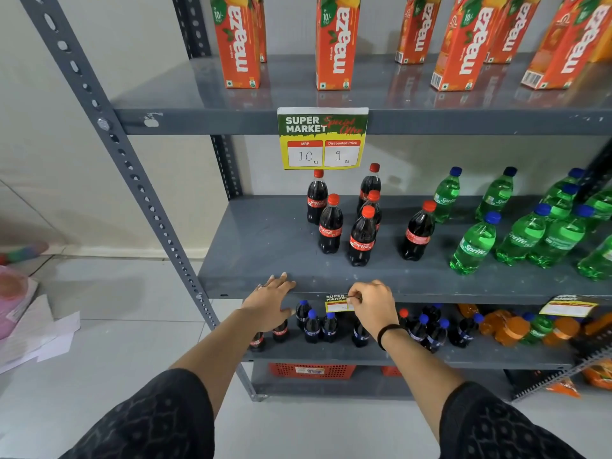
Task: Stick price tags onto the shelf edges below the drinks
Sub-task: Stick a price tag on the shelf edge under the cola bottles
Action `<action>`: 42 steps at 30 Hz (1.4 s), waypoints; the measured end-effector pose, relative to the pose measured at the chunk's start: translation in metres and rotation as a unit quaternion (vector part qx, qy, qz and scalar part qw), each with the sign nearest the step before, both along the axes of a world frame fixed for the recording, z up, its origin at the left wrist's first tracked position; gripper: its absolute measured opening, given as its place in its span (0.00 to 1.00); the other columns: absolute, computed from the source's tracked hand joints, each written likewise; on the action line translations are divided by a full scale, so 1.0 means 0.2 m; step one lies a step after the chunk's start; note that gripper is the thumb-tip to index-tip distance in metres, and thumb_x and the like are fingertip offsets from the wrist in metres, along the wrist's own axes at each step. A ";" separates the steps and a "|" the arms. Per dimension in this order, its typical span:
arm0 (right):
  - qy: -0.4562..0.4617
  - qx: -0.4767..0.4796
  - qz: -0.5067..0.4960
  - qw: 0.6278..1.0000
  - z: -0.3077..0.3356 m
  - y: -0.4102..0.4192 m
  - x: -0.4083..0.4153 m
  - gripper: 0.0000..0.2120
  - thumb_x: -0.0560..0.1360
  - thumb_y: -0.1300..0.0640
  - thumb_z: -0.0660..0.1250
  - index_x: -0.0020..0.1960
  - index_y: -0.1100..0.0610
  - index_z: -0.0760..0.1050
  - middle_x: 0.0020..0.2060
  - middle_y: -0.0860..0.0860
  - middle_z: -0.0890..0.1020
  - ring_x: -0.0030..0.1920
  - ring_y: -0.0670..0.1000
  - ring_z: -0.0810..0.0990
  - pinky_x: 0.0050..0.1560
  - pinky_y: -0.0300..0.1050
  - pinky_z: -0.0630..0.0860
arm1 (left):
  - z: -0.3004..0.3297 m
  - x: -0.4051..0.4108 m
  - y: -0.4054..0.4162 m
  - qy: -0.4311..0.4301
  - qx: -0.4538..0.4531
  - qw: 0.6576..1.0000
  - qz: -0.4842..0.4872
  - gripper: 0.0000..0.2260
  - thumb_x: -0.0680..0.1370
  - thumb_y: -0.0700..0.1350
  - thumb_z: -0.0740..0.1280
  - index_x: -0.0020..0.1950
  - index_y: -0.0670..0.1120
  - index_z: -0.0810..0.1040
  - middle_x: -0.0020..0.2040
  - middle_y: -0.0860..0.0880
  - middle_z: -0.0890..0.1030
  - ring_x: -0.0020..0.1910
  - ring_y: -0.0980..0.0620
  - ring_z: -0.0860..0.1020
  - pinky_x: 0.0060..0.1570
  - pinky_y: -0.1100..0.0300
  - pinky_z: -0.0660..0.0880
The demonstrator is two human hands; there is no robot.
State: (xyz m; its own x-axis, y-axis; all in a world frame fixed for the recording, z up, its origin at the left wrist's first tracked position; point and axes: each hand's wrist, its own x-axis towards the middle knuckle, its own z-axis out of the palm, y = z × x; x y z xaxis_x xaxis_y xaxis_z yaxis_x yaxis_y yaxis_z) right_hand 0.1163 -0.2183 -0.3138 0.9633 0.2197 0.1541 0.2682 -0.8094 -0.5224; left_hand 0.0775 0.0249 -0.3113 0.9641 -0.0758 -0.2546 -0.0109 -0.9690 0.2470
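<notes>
On the far left, white sheets of paper [39, 339] lie on the pale tiled floor beside the grey slotted-steel shelf rack [132, 167]. The left hand [270, 301] rests flat on the front edge of the middle grey shelf [251, 286], fingers spread and holding nothing. Just to its right, the small yellow-and-green paper price tag [335, 303] sits against that same shelf edge, below the red-capped dark cola bottles [362, 238]. The right hand [372, 304] pinches the tag's right side between thumb and fingertips, so the tag pokes out to the left of the grip; whether it is already stuck down is hard to say. Above, a larger printed price tag [323, 138] hangs from the upper shelf under the orange juice cartons [336, 41]. Further right stand green soda bottles [475, 243], and another tag [568, 306] hangs on the shelf edge.
</notes>
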 end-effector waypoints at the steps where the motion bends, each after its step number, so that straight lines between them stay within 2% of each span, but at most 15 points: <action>1: -0.003 0.005 -0.001 1.000 0.00 0.00 0.00 0.06 0.70 0.64 0.69 0.39 0.56 0.82 0.29 0.43 0.76 0.43 0.54 0.77 0.47 0.48 0.74 | 0.00 0.00 0.00 0.000 0.000 1.000 0.000 0.30 0.80 0.52 0.63 0.78 0.51 0.53 0.80 0.49 0.47 0.78 0.46 0.46 0.75 0.47 0.49; 5: 0.000 0.007 -0.005 1.000 0.00 0.00 -0.01 0.05 0.70 0.65 0.68 0.38 0.57 0.81 0.33 0.49 0.82 0.44 0.54 0.77 0.49 0.49 0.75 | -0.01 -0.01 0.00 0.002 0.004 1.000 0.000 0.31 0.79 0.52 0.63 0.78 0.52 0.52 0.80 0.49 0.46 0.78 0.46 0.46 0.75 0.47 0.49; 10: 0.002 0.024 -0.034 0.999 -0.01 0.03 -0.03 0.05 0.69 0.65 0.69 0.36 0.59 0.80 0.30 0.51 0.80 0.43 0.55 0.77 0.47 0.52 0.76 | -0.01 0.00 0.01 0.001 0.007 1.000 -0.002 0.31 0.79 0.53 0.63 0.78 0.52 0.52 0.80 0.50 0.46 0.78 0.46 0.45 0.76 0.47 0.48; 13: -0.009 0.023 -0.049 0.998 -0.02 0.02 -0.03 0.07 0.68 0.64 0.71 0.33 0.60 0.75 0.27 0.48 0.72 0.42 0.55 0.75 0.43 0.52 0.76 | -0.02 -0.01 0.01 0.001 0.007 1.000 -0.005 0.31 0.79 0.53 0.63 0.78 0.52 0.51 0.80 0.49 0.45 0.78 0.46 0.45 0.76 0.47 0.48; 16: -0.036 0.002 -0.048 0.998 -0.04 0.02 -0.04 0.11 0.67 0.62 0.74 0.34 0.60 0.71 0.35 0.53 0.74 0.40 0.55 0.73 0.44 0.52 0.75 | -0.01 -0.01 0.01 0.000 0.005 1.000 -0.005 0.31 0.79 0.53 0.63 0.78 0.52 0.51 0.80 0.50 0.45 0.78 0.46 0.45 0.76 0.47 0.47; 19: -0.061 -0.019 -0.036 0.997 -0.06 0.02 -0.04 0.10 0.67 0.63 0.74 0.43 0.60 0.74 0.44 0.56 0.75 0.43 0.57 0.75 0.47 0.53 0.75 | 0.00 -0.01 0.00 0.001 0.003 1.000 -0.005 0.31 0.80 0.53 0.63 0.78 0.52 0.51 0.80 0.49 0.45 0.78 0.46 0.45 0.77 0.47 0.48; 22: -0.081 -0.052 -0.003 0.995 -0.08 0.02 -0.04 0.12 0.66 0.62 0.75 0.47 0.59 0.77 0.47 0.56 0.77 0.47 0.58 0.77 0.48 0.54 0.76 | 0.00 -0.01 0.00 0.000 0.004 1.000 -0.005 0.31 0.80 0.53 0.63 0.78 0.52 0.51 0.80 0.50 0.45 0.78 0.47 0.45 0.77 0.47 0.48; 31: -0.081 -0.064 -0.027 0.994 -0.09 0.05 -0.03 0.10 0.63 0.63 0.76 0.42 0.59 0.79 0.40 0.54 0.81 0.41 0.57 0.78 0.42 0.53 0.77 | -0.02 0.00 0.02 -0.006 0.004 1.000 -0.006 0.31 0.79 0.53 0.63 0.78 0.53 0.52 0.80 0.50 0.46 0.78 0.47 0.46 0.76 0.47 0.49; 33: -0.073 -0.053 -0.031 0.995 -0.09 0.05 -0.02 0.09 0.64 0.62 0.76 0.43 0.59 0.79 0.41 0.54 0.81 0.42 0.57 0.78 0.45 0.53 0.76 | -0.03 0.00 0.02 -0.009 0.004 1.000 -0.008 0.31 0.79 0.53 0.64 0.78 0.53 0.52 0.80 0.50 0.46 0.78 0.47 0.46 0.76 0.47 0.49; 37: -0.045 -0.056 -0.008 0.997 -0.06 0.01 0.02 0.09 0.70 0.54 0.73 0.47 0.56 0.80 0.45 0.51 0.81 0.49 0.54 0.77 0.51 0.50 0.75 | -0.04 -0.01 0.01 -0.015 0.003 1.000 -0.003 0.32 0.79 0.53 0.64 0.78 0.53 0.52 0.80 0.50 0.46 0.78 0.47 0.46 0.76 0.47 0.48; 42: -0.070 -0.074 -0.006 0.995 -0.08 0.01 0.01 0.07 0.71 0.54 0.73 0.45 0.57 0.80 0.44 0.50 0.82 0.46 0.54 0.78 0.47 0.49 0.76 | -0.03 -0.01 0.01 -0.008 0.006 1.000 -0.005 0.32 0.79 0.52 0.64 0.78 0.53 0.51 0.80 0.50 0.45 0.78 0.47 0.45 0.76 0.48 0.47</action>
